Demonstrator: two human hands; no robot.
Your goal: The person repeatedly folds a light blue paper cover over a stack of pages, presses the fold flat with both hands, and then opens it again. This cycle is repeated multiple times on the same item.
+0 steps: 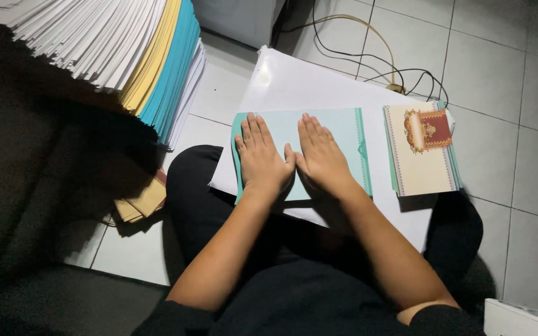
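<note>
Both hands (291, 163) press flat on teal card (344, 134).

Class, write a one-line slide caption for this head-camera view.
Left hand and right hand press flat on a pale teal card beside a stack of ornate cards.

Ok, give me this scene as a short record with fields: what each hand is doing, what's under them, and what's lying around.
left hand: flat, palm down on the pale teal sheet
right hand: flat on the same sheet, thumbs touching
under sheet: large white sheet on the tiled floor
right of hands: stack of decorated cards, cream with a red emblem
upper left: paper stack, white, yellow and teal layers
behind: cables
</note>
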